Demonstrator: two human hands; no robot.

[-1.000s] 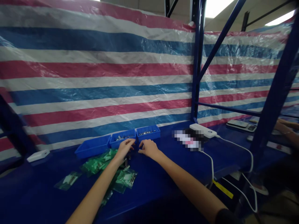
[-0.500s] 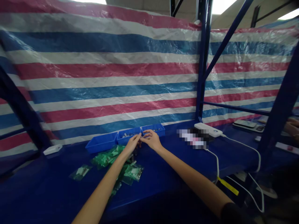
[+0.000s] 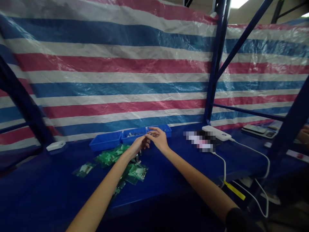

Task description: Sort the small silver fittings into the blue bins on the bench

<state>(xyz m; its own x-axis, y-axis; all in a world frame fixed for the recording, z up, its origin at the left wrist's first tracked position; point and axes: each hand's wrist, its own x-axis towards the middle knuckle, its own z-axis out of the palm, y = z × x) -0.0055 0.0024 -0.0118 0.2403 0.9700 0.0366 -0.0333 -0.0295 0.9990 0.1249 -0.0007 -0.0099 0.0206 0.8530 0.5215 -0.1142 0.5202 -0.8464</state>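
My left hand [image 3: 138, 145] and my right hand [image 3: 159, 139] meet in front of the blue bins, fingertips together. Both are closed in a pinch; whatever sits between them is too small and blurred to name. Just behind them stand a middle blue bin [image 3: 125, 140] with small metal parts inside and a right blue bin [image 3: 166, 131], partly covered by my right hand. Beneath and beside my left forearm lies a pile of small clear-and-green packets [image 3: 108, 158]. Several small metal pieces [image 3: 137, 158] show on the table below my left hand.
A left blue bin [image 3: 103, 141] stands beside the middle one. One packet [image 3: 84, 169] lies apart. At the left is a white box [image 3: 55, 145]; at the right, a white power bank [image 3: 216, 133] with a cable, near a blue rack post [image 3: 213, 80]. Another person's hand [image 3: 304, 134] shows far right.
The view has tilted and shifted slightly. My hands have moved a little to the right relative to the bins, staying together, and the lower fingers of my left hand now show more.
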